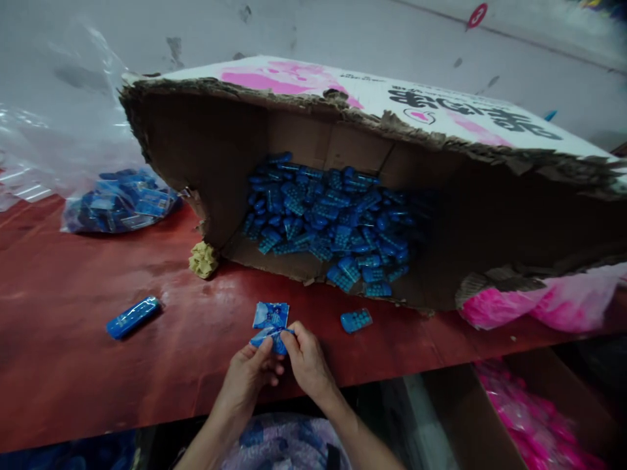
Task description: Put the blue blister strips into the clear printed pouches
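My left hand (255, 365) and my right hand (306, 358) meet near the table's front edge. Between their fingertips they pinch a small blue printed packet (275, 341); its exact kind is too small to make out. Just beyond it a flat blue printed card (271, 314) lies on the red table. To the right rests a single blue piece with rows of button-like dots (356, 320), in clear wrap. Many similar blue pieces (333, 209) are heaped inside a large cardboard box (230, 130) tipped on its side, its torn opening facing me.
A clear plastic bag (117, 205) of blue packets stands at left. A blue oblong package (133, 317) and a crumpled yellow lump (202, 260) lie on the red table (59, 352). Below right, an open carton holds pink wrapped items (531, 418). Pink plastic (543, 300) sits under the box.
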`<state>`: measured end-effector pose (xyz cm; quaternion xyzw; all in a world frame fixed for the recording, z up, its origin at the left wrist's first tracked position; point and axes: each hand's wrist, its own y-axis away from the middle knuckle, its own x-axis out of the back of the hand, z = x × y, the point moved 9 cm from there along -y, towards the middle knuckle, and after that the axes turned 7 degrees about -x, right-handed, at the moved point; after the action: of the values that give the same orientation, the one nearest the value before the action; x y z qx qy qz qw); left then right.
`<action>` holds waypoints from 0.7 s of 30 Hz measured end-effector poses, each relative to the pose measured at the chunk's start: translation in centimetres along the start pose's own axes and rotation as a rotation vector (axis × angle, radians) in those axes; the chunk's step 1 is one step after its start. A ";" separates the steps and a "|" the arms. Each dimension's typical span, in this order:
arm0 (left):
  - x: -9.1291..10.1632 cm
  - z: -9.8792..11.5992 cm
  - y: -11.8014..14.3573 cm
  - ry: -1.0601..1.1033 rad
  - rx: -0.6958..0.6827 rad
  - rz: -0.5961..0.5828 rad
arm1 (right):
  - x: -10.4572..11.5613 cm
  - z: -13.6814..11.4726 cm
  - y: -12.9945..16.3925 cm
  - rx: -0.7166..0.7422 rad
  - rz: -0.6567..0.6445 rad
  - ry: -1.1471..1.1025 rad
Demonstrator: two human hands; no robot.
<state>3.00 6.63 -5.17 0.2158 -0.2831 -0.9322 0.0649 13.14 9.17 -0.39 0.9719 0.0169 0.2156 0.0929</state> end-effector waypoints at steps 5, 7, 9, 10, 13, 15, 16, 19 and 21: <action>1.2 0.3 0.0 -0.031 0.024 0.038 | 4.7 -0.6 0.6 0.174 0.066 0.328; 1.3 -0.3 0.0 0.005 0.055 0.040 | 8.1 1.0 0.7 0.141 0.204 0.607; 1.2 -1.0 0.1 0.051 0.091 0.029 | 10.5 3.0 0.6 0.078 0.258 0.837; 1.1 -1.2 0.1 0.074 0.106 0.026 | 11.2 3.7 0.5 0.064 0.250 0.905; 1.0 -1.7 0.4 0.130 0.147 0.050 | 11.4 4.5 -0.3 0.042 0.172 0.953; 1.0 -1.8 0.6 0.161 0.168 0.081 | 10.8 3.7 -0.7 0.033 0.138 0.841; 0.9 -1.9 0.7 0.177 0.181 0.097 | 10.4 3.1 -0.9 0.030 0.122 0.727; 0.8 -2.1 1.0 0.221 0.222 0.133 | 8.5 2.0 -0.9 -0.014 -0.006 0.098; 0.6 -2.2 1.1 0.233 0.237 0.143 | 6.3 1.7 -0.5 -0.070 -0.171 -0.402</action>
<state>3.40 4.50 -6.46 0.3080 -0.3960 -0.8541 0.1375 19.58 9.84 0.58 0.9866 0.0728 0.0095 0.1457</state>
